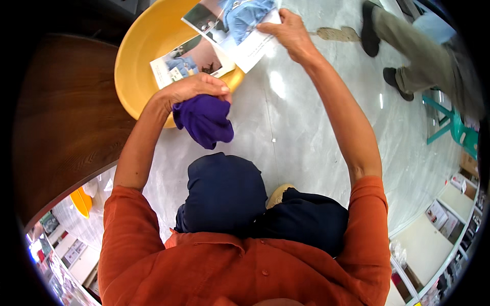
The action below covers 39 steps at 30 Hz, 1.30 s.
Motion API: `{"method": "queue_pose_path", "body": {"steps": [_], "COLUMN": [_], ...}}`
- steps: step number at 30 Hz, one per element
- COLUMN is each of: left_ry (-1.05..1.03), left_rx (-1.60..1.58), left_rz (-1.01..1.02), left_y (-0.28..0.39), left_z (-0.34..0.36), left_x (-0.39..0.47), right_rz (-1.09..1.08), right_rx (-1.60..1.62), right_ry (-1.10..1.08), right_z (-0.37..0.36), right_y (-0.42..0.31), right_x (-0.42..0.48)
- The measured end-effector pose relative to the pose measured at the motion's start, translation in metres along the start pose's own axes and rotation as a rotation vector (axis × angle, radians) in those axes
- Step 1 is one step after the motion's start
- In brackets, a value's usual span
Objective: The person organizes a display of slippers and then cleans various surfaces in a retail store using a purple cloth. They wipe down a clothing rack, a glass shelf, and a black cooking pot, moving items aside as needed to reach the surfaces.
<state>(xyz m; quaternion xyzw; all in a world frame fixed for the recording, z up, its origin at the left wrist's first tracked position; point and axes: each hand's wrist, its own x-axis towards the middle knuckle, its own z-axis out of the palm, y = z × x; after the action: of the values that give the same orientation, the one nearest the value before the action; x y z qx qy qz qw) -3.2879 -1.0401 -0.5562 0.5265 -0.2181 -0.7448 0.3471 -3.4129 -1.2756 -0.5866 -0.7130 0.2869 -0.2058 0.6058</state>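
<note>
My left hand [201, 87] is closed on a bunched purple cloth [204, 120] that hangs down over the near rim of a yellow plastic basin [134, 46]. My right hand [289, 32] pinches the right edge of a printed packet [249, 46] showing blue fabric and bearing writing; its top runs out of view. Beneath its lower left part, a second printed packet [191, 61] lies tilted at the basin, just beyond my left hand. The inside of the basin is partly covered by the packets.
A dark wooden table [72, 95] stands at the left. A person's legs in khaki trousers [413, 46] are at the upper right, near a green plastic stool [457, 126]. Shelving with boxes [436, 214] lines the lower right. A small white scrap [273, 140] lies on the floor.
</note>
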Motion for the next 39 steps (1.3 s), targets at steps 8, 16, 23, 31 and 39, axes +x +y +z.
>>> {"method": "queue_pose_path", "body": {"steps": [8,16,23,31,39], "left_ry": [-0.008,0.314,0.323,0.325,0.460], "left_rx": [-0.071,1.137,1.197,1.168,1.349], "left_rz": [0.091,-0.008,-0.070,-0.004,0.127], "left_y": [-0.006,0.020,0.046,0.058,-0.007], "left_z": [-0.040,-0.021,-0.019,-0.023,0.012], "left_x": [0.008,0.077,0.103,0.114,0.079], "right_rz": [0.123,0.399,0.634,0.743,0.739], "right_rx": [-0.254,-0.169,-0.380,-0.567,-0.558], "right_ry": [-0.254,-0.183,-0.207,-0.145,-0.081], "right_z": [0.066,-0.017,-0.100,-0.175,-0.204], "right_y": [0.016,0.011,-0.029,-0.070,-0.009], "right_x": [0.033,0.065,0.074,0.051,-0.039]}}
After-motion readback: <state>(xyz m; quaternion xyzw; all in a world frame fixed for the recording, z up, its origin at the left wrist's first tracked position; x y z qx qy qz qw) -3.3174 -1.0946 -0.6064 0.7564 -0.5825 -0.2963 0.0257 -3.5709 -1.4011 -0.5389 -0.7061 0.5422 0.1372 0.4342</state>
